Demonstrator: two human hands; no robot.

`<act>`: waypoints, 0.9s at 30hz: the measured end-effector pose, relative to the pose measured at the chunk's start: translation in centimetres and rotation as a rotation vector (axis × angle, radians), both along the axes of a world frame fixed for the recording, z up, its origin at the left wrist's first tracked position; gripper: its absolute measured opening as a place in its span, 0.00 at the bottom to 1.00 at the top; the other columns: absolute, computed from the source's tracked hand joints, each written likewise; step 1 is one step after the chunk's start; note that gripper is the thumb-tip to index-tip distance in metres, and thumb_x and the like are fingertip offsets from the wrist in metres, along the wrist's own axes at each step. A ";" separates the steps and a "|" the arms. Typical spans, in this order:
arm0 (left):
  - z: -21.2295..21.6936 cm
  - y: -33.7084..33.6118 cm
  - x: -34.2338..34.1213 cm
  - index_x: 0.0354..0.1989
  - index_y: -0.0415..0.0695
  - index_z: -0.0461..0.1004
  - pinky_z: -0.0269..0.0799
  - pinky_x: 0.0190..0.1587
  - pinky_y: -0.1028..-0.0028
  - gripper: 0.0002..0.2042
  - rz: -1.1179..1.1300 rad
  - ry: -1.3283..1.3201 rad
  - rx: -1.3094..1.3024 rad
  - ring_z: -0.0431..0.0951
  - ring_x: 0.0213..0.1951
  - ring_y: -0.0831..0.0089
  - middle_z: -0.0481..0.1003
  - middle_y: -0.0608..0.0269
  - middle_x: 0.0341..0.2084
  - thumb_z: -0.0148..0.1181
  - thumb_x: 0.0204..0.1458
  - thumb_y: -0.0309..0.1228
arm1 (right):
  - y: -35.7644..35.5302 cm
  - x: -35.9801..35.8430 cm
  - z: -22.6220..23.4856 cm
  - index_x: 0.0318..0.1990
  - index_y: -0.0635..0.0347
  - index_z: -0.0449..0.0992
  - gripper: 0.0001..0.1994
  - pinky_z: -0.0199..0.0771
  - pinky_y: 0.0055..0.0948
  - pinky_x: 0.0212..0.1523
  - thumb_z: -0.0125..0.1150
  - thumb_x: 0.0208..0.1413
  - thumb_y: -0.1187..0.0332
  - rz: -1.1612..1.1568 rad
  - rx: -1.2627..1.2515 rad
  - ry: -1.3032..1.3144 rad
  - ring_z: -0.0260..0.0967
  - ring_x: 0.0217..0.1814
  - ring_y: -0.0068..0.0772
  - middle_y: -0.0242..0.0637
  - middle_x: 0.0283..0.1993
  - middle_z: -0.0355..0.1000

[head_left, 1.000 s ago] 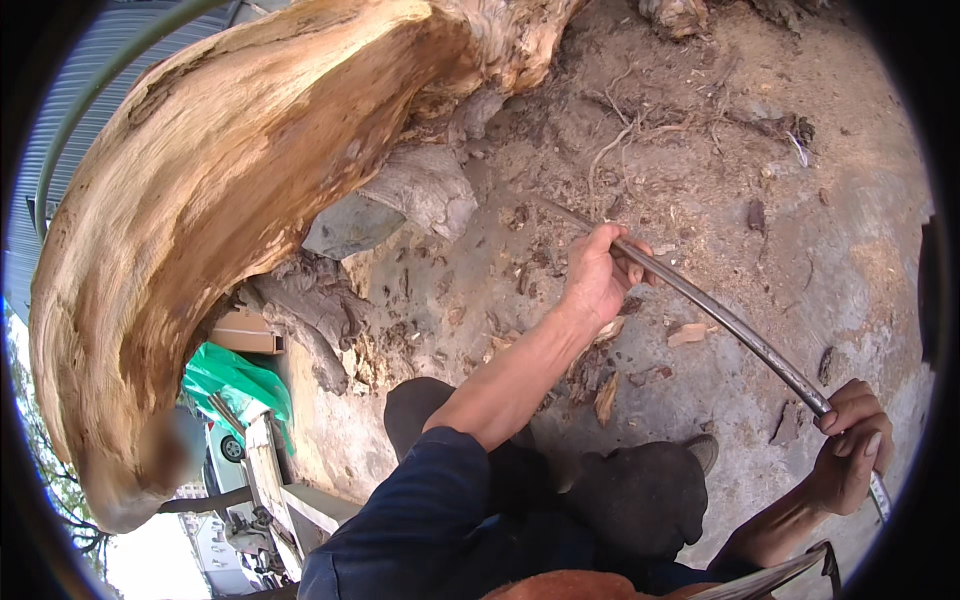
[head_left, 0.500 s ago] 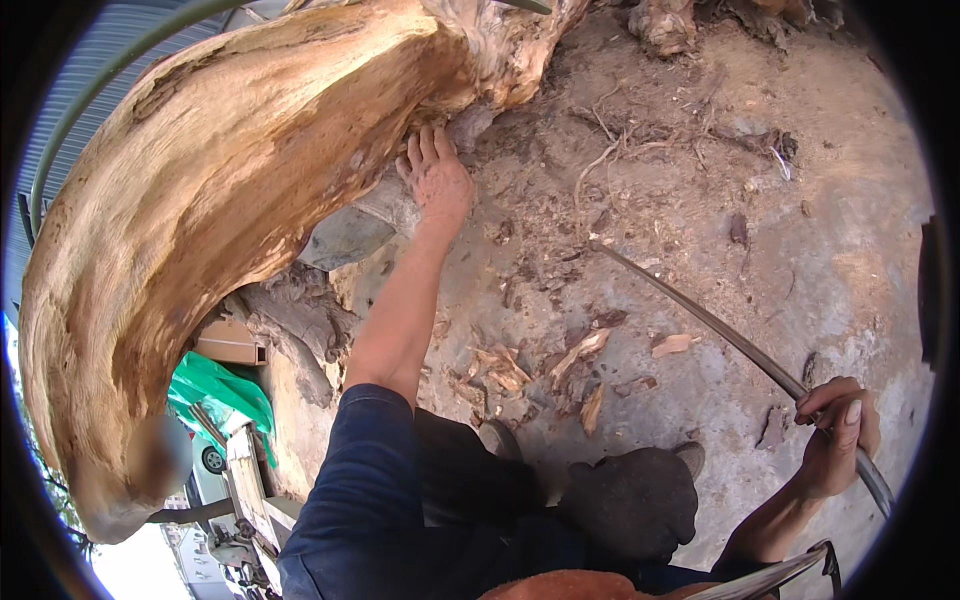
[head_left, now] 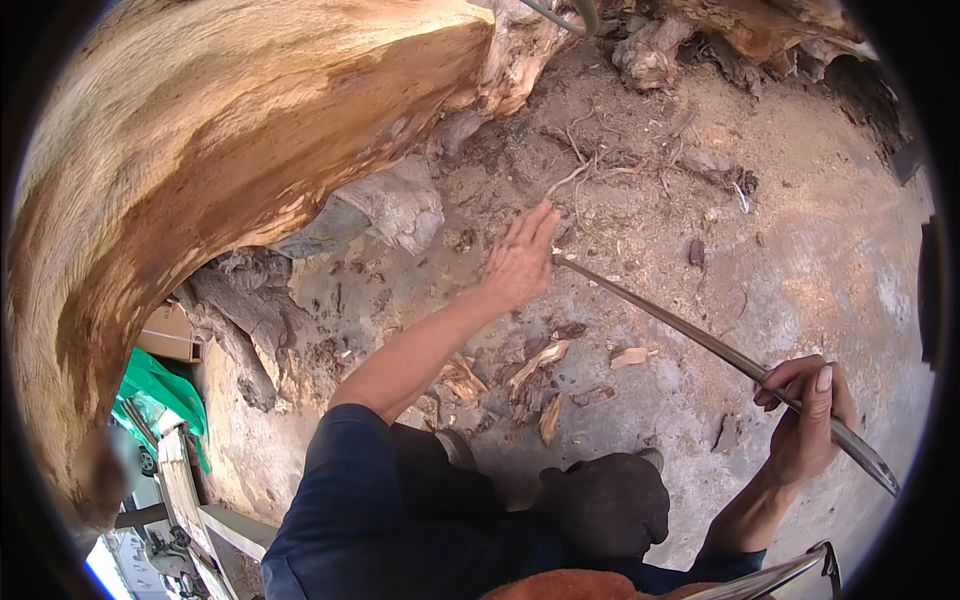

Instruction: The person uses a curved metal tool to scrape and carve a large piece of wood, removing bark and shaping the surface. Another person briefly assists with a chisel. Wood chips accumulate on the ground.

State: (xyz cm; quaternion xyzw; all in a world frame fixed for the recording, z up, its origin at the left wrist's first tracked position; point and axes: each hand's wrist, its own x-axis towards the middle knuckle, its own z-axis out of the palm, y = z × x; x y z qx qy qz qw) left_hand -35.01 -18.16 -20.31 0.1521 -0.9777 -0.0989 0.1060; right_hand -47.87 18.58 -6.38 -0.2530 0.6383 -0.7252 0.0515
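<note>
A long dark metal bar (head_left: 672,318), with a flattened end at the lower right, slants across in front of me. My right hand (head_left: 808,420) is closed around it near that flattened end, thumb along the top. Beside the bar's thin far tip hovers my left hand (head_left: 518,262), its fingers stretched out and nothing in them; whether it touches the tip I cannot tell. Left of it arches a large, pale brown carved-looking trunk (head_left: 300,110) with bare wood grain. Grey, rough wood (head_left: 400,203) shows below its inner edge.
Bark and wood chips (head_left: 540,365) litter the concrete floor (head_left: 640,490) before my feet. Thin roots (head_left: 590,170) lie farther off. Rough stumps (head_left: 648,55) stand at the far edge. A green sheet (head_left: 165,390) and a cardboard box (head_left: 172,332) are at the left.
My left hand has left the trunk's underside and moved right and nearer, to the bar's tip. My right hand and the bar shifted slightly left and up. The view has turned a little.
</note>
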 end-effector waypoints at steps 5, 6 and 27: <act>-0.9 9.8 -2.6 0.60 0.46 0.62 0.70 0.55 0.55 0.24 -0.192 -0.099 0.376 0.74 0.53 0.54 0.71 0.49 0.52 0.62 0.55 0.30 | -0.6 1.3 2.3 0.25 0.64 0.66 0.22 0.67 0.26 0.23 0.52 0.67 0.56 0.094 -0.009 0.167 0.66 0.20 0.32 0.51 0.22 0.69; -0.6 10.3 -2.9 0.56 0.45 0.66 0.74 0.48 0.56 0.20 -0.123 -0.194 0.520 0.78 0.47 0.54 0.76 0.50 0.46 0.62 0.55 0.31 | -0.4 1.5 2.7 0.25 0.64 0.65 0.22 0.67 0.27 0.24 0.52 0.67 0.55 0.121 -0.020 0.199 0.66 0.20 0.32 0.51 0.21 0.69; 13.6 3.0 -6.3 0.31 0.45 0.70 0.69 0.24 0.66 0.12 -0.300 0.846 -0.221 0.75 0.22 0.64 0.70 0.63 0.20 0.65 0.40 0.18 | 4.5 1.1 3.0 0.26 0.54 0.56 0.18 0.57 0.29 0.30 0.34 0.72 0.60 0.056 -0.425 0.313 0.55 0.35 0.35 0.41 0.31 0.63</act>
